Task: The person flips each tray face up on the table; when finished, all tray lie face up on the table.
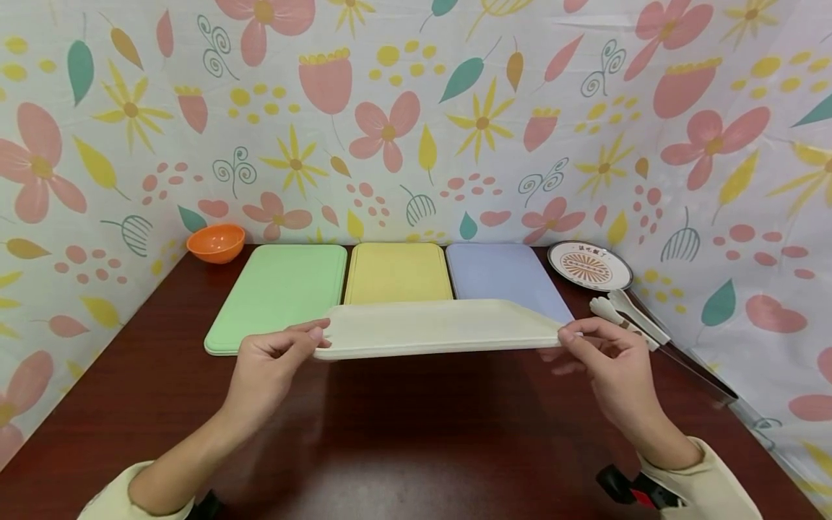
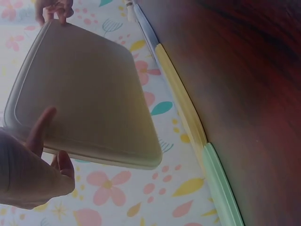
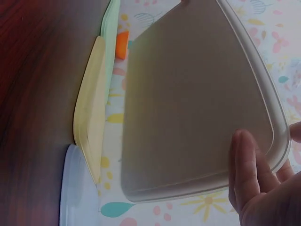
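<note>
A cream cutting board point(image 1: 442, 325) is held up over the table, nearly level in the head view. My left hand point(image 1: 269, 372) pinches its near left corner, and my right hand point(image 1: 617, 372) pinches the near right corner. From the left wrist, the underside of the cream board point(image 2: 89, 89) shows, with fingers of the left hand point(image 2: 35, 169) reaching beneath it. The right wrist view has several fingertips of the right hand point(image 3: 263, 181) under the board's corner. Behind it lie a green board point(image 1: 286, 289), a yellow board point(image 1: 398, 271) and a blue board point(image 1: 503, 271), partly covered.
An orange bowl point(image 1: 217, 244) stands at the back left. At the back right, a patterned plate point(image 1: 588, 266) leans near the wall, with white-tipped tongs point(image 1: 640, 318) in front. A floral cloth point(image 1: 390, 195) surrounds the dark wooden table point(image 1: 390, 448).
</note>
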Motion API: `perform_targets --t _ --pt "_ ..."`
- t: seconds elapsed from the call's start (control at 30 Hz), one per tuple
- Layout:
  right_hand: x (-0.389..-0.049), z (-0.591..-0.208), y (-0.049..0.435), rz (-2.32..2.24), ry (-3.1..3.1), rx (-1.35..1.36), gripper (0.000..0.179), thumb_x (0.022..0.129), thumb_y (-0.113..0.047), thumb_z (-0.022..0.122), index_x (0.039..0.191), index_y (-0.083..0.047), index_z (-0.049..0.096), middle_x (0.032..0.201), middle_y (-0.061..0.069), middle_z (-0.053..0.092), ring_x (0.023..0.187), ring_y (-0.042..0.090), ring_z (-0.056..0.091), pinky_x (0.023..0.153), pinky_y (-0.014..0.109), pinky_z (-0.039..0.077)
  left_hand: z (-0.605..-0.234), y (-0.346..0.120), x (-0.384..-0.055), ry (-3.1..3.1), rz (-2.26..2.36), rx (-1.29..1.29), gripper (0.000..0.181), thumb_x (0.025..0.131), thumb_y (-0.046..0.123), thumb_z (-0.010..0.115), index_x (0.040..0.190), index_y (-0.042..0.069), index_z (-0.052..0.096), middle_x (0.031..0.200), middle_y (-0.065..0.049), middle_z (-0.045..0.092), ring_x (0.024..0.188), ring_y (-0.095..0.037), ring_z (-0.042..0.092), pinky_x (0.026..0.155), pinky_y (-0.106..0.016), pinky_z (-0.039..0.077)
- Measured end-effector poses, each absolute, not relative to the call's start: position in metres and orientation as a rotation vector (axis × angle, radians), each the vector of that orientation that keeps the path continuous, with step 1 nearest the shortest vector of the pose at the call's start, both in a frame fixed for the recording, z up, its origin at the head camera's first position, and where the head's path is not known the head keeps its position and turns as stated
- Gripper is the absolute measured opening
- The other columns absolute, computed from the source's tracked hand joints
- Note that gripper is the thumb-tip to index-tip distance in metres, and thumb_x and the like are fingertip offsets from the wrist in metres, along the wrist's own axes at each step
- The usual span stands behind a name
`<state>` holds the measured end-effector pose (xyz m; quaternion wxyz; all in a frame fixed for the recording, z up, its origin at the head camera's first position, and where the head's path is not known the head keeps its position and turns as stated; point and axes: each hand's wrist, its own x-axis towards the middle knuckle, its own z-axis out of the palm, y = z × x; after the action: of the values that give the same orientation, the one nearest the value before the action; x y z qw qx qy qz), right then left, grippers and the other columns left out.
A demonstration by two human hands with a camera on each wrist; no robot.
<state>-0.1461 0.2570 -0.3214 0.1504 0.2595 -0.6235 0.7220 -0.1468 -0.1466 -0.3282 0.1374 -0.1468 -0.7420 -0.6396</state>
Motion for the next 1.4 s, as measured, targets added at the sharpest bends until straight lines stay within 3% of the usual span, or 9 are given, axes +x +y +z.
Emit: perform_targets --t 0.3,0.43,0.63,0.77,0.9,0.97,1.13,1.23,1.4 --pt "-0.149 -0.326 0.257 2.218 -1.648 0.712 0.024 0.093 0.021 0.046 0.096 0.009 0.066 0.088 0.012 0.072 0.076 0.023 0.074 0.065 0.033 0.059 -0.326 -0.143 -0.147 -2.087 -1.927 -0.524 0.015 0.093 0.000 0.065 0.088 -0.011 0.074 0.104 -0.012 0.073 0.118 -0.012 0.061 0.084 -0.020 0.052" --pt "-0.150 -0.326 0.254 2.223 -1.670 0.576 0.024 0.093 0.020 0.048 0.091 0.007 0.068 0.083 0.010 0.071 0.073 0.018 0.070 0.066 0.030 0.058 -0.329 -0.142 -0.148 -2.103 -1.878 -0.542 0.014 0.092 -0.001 0.067 0.099 -0.010 0.074 0.117 -0.016 0.069 0.119 -0.009 0.059 0.062 -0.018 0.047" --pt "-0.151 -0.327 0.254 2.249 -1.733 0.460 0.031 0.093 0.017 0.050 0.110 0.001 0.070 0.080 0.008 0.072 0.073 0.014 0.069 0.066 0.028 0.057 -0.332 -0.142 -0.148 -2.100 -1.881 -0.569 0.036 0.089 -0.004 0.068 0.125 -0.007 0.065 0.116 -0.006 0.071 0.069 -0.005 0.056 0.043 -0.031 0.027" --pt "-0.153 -0.328 0.257 2.299 -1.769 0.443 0.049 0.094 0.017 0.049 0.133 -0.008 0.061 0.083 0.008 0.072 0.078 0.014 0.070 0.069 0.027 0.057 -0.334 -0.142 -0.148 -2.089 -1.910 -0.583 0.051 0.087 -0.008 0.067 0.137 -0.005 0.056 0.115 -0.011 0.071 0.075 -0.007 0.050 0.044 -0.022 0.033" --pt "-0.154 -0.329 0.258 2.377 -1.770 0.459 0.052 0.094 0.018 0.045 0.138 -0.009 0.054 0.113 0.012 0.065 0.091 0.017 0.070 0.074 0.029 0.058 -0.335 -0.142 -0.148 -2.079 -1.931 -0.571 0.059 0.087 -0.011 0.065 0.143 -0.004 0.048 0.127 -0.022 0.062 0.091 -0.005 0.059 0.045 -0.022 0.036" --pt "-0.155 -0.330 0.259 2.402 -1.770 0.470 0.051 0.095 0.018 0.044 0.138 -0.008 0.052 0.124 0.013 0.056 0.095 0.019 0.070 0.075 0.030 0.058 -0.336 -0.142 -0.148 -2.080 -1.944 -0.549 0.062 0.087 -0.011 0.063 0.145 -0.003 0.046 0.113 -0.025 0.068 0.106 -0.004 0.061 0.053 -0.018 0.045" --pt "-0.154 -0.333 0.258 2.422 -1.799 0.499 0.048 0.093 0.019 0.039 0.133 -0.003 0.053 0.107 0.013 0.065 0.078 0.020 0.070 0.068 0.028 0.058 -0.337 -0.141 -0.149 -2.080 -2.002 -0.518 0.065 0.087 -0.011 0.062 0.148 -0.004 0.041 0.116 -0.027 0.066 0.111 -0.007 0.065 0.077 -0.023 0.055" --pt "-0.155 -0.335 0.258 2.431 -1.832 0.567 0.053 0.091 0.021 0.034 0.135 -0.003 0.050 0.098 0.013 0.067 0.073 0.020 0.069 0.065 0.027 0.058 -0.338 -0.140 -0.150 -2.088 -2.015 -0.525 0.065 0.087 -0.012 0.061 0.148 -0.003 0.041 0.130 -0.027 0.059 0.103 -0.010 0.069 0.077 -0.024 0.056" --pt "-0.158 -0.339 0.261 2.433 -1.834 0.733 0.065 0.089 0.024 0.033 0.147 -0.004 0.041 0.105 0.012 0.065 0.075 0.021 0.069 0.064 0.028 0.057 -0.341 -0.143 -0.151 -2.130 -1.932 -0.572 0.065 0.084 -0.012 0.063 0.146 0.001 0.047 0.112 -0.030 0.067 0.103 -0.009 0.068 0.073 -0.024 0.057"
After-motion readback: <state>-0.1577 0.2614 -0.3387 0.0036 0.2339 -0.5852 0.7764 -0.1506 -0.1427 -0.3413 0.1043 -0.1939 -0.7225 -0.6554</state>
